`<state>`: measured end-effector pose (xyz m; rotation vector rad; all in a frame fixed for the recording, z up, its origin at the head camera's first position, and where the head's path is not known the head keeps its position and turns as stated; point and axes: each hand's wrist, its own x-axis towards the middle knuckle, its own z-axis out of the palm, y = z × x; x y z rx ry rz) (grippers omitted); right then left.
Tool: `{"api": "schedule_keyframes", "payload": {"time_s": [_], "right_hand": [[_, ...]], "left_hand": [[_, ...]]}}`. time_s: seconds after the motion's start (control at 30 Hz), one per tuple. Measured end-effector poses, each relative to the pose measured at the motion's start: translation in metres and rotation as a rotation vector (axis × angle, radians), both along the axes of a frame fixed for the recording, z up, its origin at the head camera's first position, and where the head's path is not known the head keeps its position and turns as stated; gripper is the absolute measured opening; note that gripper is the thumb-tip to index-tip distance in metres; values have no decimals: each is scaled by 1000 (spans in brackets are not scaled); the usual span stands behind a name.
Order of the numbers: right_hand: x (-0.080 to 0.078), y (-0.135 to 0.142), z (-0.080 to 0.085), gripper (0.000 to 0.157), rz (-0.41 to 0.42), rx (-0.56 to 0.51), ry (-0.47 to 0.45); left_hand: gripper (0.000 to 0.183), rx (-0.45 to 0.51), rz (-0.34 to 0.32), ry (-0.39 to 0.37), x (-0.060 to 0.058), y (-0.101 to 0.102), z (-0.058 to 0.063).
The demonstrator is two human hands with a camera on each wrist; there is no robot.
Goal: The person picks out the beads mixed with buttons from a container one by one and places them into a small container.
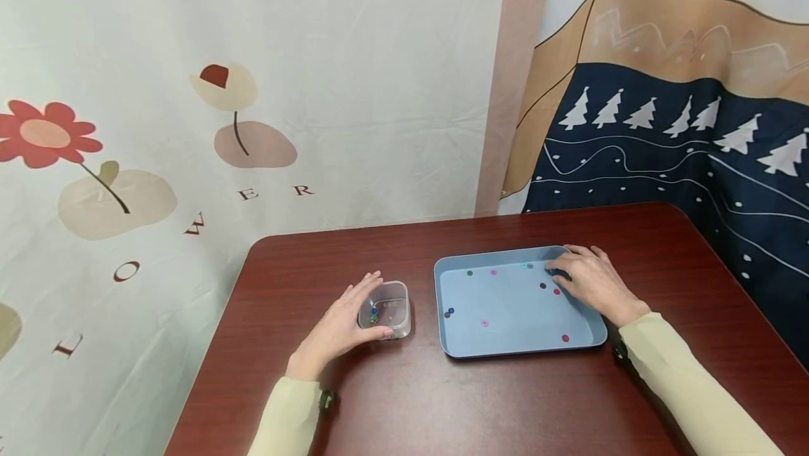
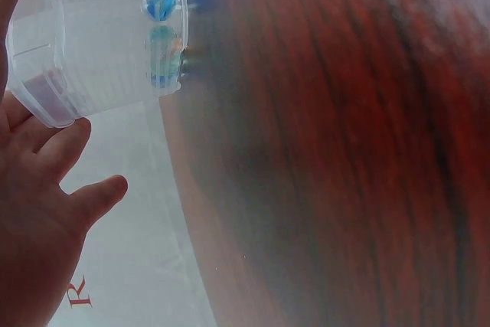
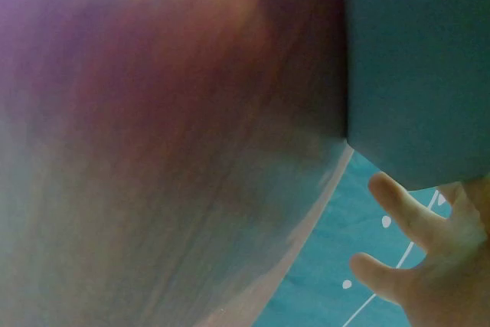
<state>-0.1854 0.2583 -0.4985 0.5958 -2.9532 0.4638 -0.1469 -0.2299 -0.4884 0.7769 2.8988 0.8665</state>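
My left hand [image 1: 338, 326] is around the left side of a clear plastic container [image 1: 397, 312], thumb at the near side and fingers at the far side. Blue and greenish glass marbles [image 2: 161, 3] show through the container wall in the left wrist view. My right hand [image 1: 597, 280] reaches over the far right corner of a light blue tray [image 1: 512, 340]. Its thumb and index finger point down to the tray floor, with a dark spot between them; whether they pinch something cannot be seen. In the right wrist view the tray wall [image 3: 417, 74] hides those fingertips.
Small round button-like discs lie scattered in the tray, among them a red one [image 1: 565, 338], a pink one [image 1: 484, 323], a green one [image 1: 470, 273] and a dark one [image 1: 543, 286]. The brown wooden table [image 1: 430, 400] meets a printed curtain [image 1: 379, 126] at the back.
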Motion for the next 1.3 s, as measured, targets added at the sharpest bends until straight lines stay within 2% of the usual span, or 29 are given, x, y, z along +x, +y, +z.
{"api": "schedule_keyframes", "payload": {"time_s": [0.4, 0.87, 1.1, 1.3], "right_hand": [[1, 1, 1, 24, -15, -29, 20], [11, 4, 13, 26, -33, -99, 163], [20, -2, 21, 29, -44, -138, 216], [26, -9, 26, 29, -25, -196, 302]], "left_hand": [[99, 1, 6, -9, 1, 0, -1], [100, -4, 7, -17, 0, 0, 1], [98, -5, 3, -10, 0, 0, 1], [99, -3, -4, -4, 0, 1, 2]]}}
